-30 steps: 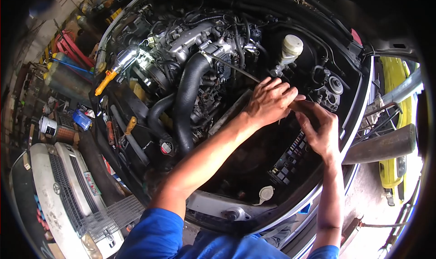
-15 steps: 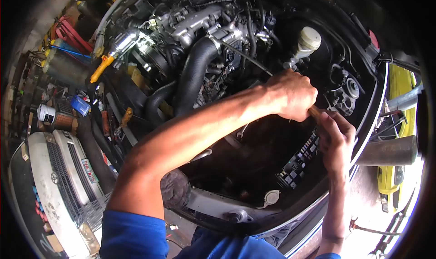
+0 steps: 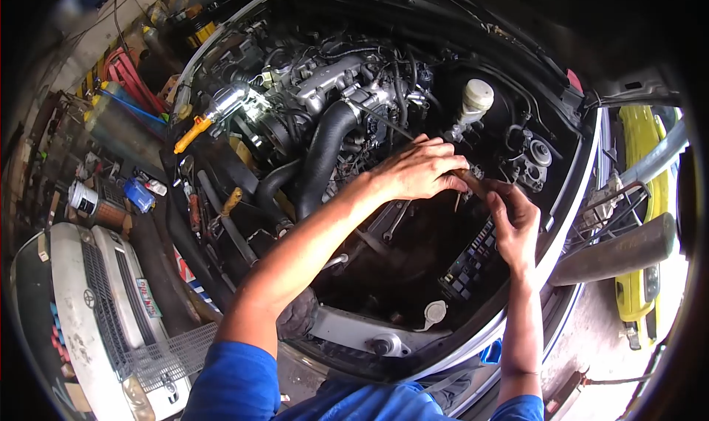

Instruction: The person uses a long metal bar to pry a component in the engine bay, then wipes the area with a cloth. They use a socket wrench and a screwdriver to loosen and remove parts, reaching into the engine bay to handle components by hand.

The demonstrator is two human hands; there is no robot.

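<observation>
A long screwdriver with a brown handle (image 3: 473, 182) slants across the engine bay. Its thin dark shaft reaches toward the upper end of a thick black hose (image 3: 323, 155), by a metal clamp. My left hand (image 3: 421, 168) is closed around the front of the handle, fingers laid over the top and thumb below. At the back end of the same handle, my right hand (image 3: 513, 221) grips with thumb and fingers. A white-capped fluid reservoir (image 3: 478, 96) stands just beyond my hands. The fuse box (image 3: 470, 261) lies below my right hand.
A lit work lamp with an orange handle (image 3: 193, 133) rests at the engine's left. Wrenches (image 3: 395, 223) lie deeper in the bay. A white bumper with grille (image 3: 81, 303) stands at left. The car's fender edge (image 3: 569, 221) runs along the right, with a grey cylinder (image 3: 620, 255) beyond.
My left hand has gone from a tight fist to a looser grip with its fingers extended over the screwdriver. Both hands appear lower and further left as the view has shifted.
</observation>
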